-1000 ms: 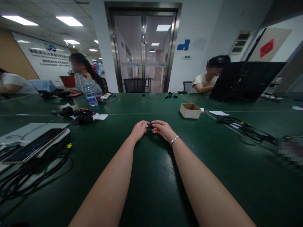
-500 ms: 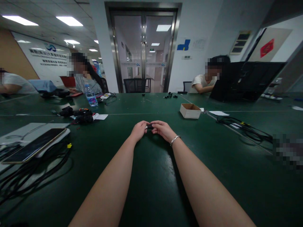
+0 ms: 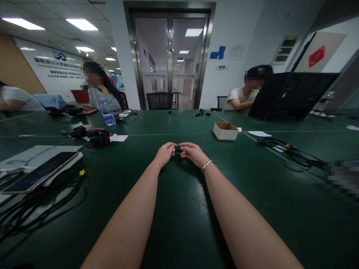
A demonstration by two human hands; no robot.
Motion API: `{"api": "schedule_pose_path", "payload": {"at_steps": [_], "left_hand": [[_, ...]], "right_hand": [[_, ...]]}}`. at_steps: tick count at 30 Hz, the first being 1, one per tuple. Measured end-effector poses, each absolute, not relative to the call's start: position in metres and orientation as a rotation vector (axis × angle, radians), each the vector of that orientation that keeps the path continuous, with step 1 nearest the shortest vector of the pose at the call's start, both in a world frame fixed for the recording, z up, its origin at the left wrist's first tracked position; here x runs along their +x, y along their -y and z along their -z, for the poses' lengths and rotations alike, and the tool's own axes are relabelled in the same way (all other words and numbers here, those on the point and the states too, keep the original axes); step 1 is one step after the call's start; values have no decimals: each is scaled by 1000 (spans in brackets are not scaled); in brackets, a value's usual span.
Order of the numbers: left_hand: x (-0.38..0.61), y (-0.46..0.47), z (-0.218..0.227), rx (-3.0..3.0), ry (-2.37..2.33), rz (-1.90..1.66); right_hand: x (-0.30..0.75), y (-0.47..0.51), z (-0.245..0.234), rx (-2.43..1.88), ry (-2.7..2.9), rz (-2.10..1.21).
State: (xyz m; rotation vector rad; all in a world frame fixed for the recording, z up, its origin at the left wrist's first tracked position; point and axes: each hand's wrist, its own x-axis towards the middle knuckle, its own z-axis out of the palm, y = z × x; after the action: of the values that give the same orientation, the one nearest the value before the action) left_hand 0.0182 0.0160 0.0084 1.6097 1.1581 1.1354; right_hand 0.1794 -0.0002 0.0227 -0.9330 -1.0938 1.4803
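Note:
Both arms reach forward over the dark green table [image 3: 179,209]. My left hand [image 3: 165,154] is closed, its fingertips pinching one end of a small black object [image 3: 177,148]. On the other end, my right hand [image 3: 193,153] closes with thumb and fingers. The fingers cover most of the object, so its kind cannot be made out. A ring sits on a finger of my left hand, and a silver bracelet [image 3: 207,165] circles my right wrist.
An open cardboard box [image 3: 225,132] stands beyond my right hand. Leftward lie a phone [image 3: 42,172], black cables [image 3: 56,201] and black devices [image 3: 98,136] near a water bottle [image 3: 108,114]. More cables [image 3: 291,151] lie right, with a monitor [image 3: 291,95] behind. Several people sit around the table.
Hardly anything differs. Both hands keep their pinch on the small black object, with only a very slight shift at the fingers.

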Motion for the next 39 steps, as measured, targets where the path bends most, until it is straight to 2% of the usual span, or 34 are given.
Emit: {"api": "schedule_pose_path", "payload": {"at_steps": [39], "left_hand": [[19,-14,-10,1585,-1118,-1156]], "right_hand": [[180,0,-22,-918,1077,-1477]]}}
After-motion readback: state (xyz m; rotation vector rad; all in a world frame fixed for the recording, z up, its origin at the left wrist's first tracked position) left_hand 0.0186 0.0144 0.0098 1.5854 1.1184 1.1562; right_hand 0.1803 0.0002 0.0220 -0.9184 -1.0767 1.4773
